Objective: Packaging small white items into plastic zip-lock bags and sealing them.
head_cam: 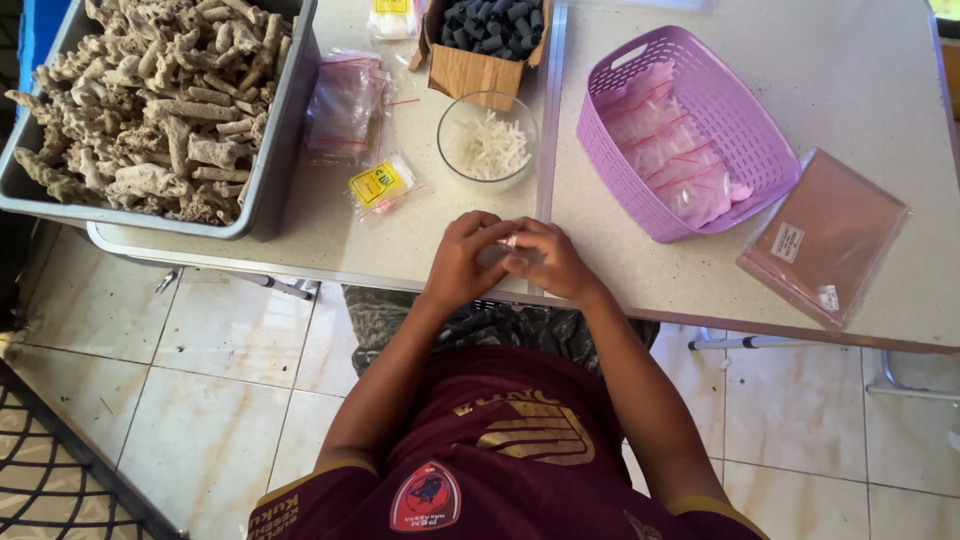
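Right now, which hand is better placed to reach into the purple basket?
Probably the right hand: the purple basket lies on its side, nearer than to the left hand. Both hands pinch a small clear piece.

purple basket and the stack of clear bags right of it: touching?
Apart. The head view shows a strip of bare table between the purple basket and the stack of clear bags.
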